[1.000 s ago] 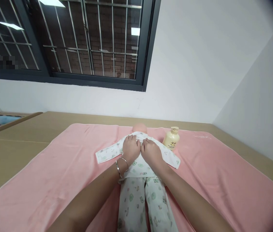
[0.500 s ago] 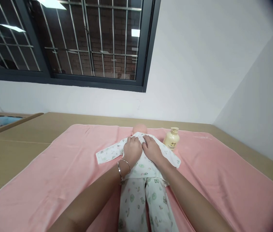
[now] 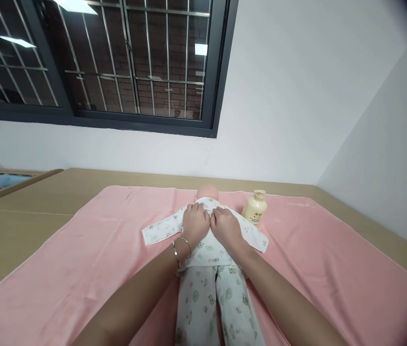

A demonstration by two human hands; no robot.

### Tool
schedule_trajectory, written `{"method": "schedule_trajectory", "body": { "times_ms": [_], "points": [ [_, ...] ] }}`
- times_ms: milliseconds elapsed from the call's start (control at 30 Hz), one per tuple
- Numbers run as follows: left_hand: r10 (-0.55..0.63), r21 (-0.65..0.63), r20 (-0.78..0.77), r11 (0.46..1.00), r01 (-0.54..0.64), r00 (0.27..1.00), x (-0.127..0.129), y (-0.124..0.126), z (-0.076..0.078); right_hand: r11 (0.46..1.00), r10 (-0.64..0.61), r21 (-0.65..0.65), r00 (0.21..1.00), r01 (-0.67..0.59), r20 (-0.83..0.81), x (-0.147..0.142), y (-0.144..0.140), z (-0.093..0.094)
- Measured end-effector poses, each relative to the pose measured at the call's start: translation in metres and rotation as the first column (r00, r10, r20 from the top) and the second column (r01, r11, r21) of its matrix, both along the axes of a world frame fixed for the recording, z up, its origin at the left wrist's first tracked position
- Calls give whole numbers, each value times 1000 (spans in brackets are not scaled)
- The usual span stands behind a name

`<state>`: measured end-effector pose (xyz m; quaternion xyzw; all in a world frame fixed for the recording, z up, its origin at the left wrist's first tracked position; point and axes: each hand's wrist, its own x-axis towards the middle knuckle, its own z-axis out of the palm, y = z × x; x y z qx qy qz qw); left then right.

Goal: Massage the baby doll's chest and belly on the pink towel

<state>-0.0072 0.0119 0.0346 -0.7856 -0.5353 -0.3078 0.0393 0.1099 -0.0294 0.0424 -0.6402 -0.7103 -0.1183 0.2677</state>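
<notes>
My fingers (image 3: 193, 207) lie flat and unclenched, pressing the chest of one doll (image 3: 208, 240); nothing is grasped. My left hand (image 3: 195, 223) and right hand (image 3: 226, 227) rest side by side, touching. Two bangles (image 3: 181, 247) circle my left wrist. The doll lies face up on one pink towel (image 3: 80, 259). One cream bottle (image 3: 255, 206) stands near the doll's shoulder. The towel covers one tan surface (image 3: 16, 226).

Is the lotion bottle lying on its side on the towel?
No, the cream lotion bottle stands upright on the pink towel, beside the doll.
</notes>
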Motion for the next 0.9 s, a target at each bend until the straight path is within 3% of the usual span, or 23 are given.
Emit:
{"method": "schedule_trajectory", "body": {
  "times_ms": [200,567,900],
  "points": [
    [13,-28,12,1000,-13,1000,0,-1,1,1000,3,-15,998,-4,-69,3,3,1],
    [0,-1,27,1000,0,1000,0,0,-2,992,116,-23,975,-123,-187,9,15,-10],
    [-26,17,3,1000,26,1000,1,2,-4,988,125,-66,974,-140,-190,13,22,-18]
  ]
}}
